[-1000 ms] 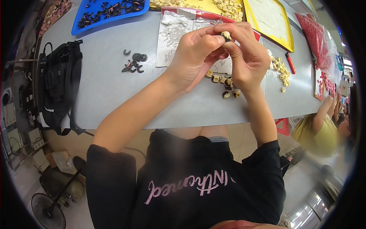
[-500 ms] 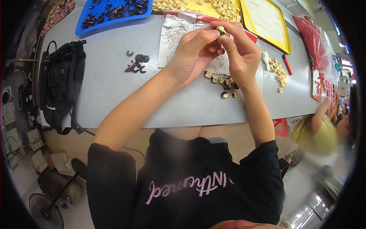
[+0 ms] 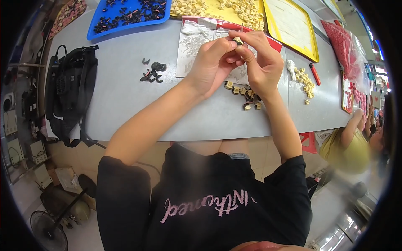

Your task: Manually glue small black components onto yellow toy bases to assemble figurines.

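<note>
A small cream-and-black moulded piece point(image 3: 238, 40) is pinched between the fingertips of my left hand point(image 3: 213, 60) and my right hand point(image 3: 263, 62), above a white board point(image 3: 190, 46) with smears on it. Both hands are closed on the piece, thumbs and forefingers meeting around it. Just below them on the table lie several joined cream-and-black pieces point(image 3: 236, 90). Left of my left forearm is a loose group of black curved pieces point(image 3: 158, 67). A pile of plain cream pieces point(image 3: 307, 83) lies to the right of my right hand.
A blue tray point(image 3: 91, 31) of black pieces and a yellow tray point(image 3: 215, 11) of cream pieces stand at the back. Another yellow tray point(image 3: 312, 46), a red pen-like tool point(image 3: 315, 74) and a red bag point(image 3: 341, 39) are right. A black bag point(image 3: 69, 90) lies left. Another person point(image 3: 349, 144) sits at right.
Both hands have shifted slightly left and down in the picture with the small piece, which appears turned a little. The table's contents look the same.
</note>
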`<state>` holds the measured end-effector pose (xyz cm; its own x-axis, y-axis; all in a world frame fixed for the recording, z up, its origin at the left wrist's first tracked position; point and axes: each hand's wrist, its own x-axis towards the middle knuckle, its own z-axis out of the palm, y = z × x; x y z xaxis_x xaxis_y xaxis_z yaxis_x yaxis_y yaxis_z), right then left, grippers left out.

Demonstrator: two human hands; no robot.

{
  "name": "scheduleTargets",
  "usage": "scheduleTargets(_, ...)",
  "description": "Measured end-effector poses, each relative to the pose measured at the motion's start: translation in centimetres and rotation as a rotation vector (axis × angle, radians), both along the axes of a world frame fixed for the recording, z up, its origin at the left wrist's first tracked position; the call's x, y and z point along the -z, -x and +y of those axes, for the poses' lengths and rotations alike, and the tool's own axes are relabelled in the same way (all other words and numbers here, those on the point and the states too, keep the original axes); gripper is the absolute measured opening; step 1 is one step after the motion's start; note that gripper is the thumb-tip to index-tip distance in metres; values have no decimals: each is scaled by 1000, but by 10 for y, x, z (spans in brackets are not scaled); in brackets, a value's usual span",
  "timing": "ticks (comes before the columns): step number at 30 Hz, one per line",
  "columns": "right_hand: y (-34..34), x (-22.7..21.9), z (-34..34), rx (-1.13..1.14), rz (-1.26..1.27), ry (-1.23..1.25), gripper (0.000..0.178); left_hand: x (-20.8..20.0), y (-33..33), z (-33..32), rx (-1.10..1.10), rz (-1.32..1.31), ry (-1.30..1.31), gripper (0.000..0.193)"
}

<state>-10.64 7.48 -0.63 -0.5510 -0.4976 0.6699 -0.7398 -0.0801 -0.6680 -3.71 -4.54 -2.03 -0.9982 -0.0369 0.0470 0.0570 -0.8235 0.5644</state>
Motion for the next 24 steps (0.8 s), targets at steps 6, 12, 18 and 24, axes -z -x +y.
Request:
scheduleTargets(6,-3,1,-1,45,-8,9,27,1,0,2,-30,-41,5,17)
scheduleTargets(12,1,-2,1,61,108,-50,31,7,3,3,-41,-5,-64,18)
scheduleTargets(18,4,-7,8,15,-231,31,30,-6,1,5,72,109,-114,25)
scheduleTargets(24,3,-11,12,3,-325,205,26,-12,-7,15,-479,269,680,20)
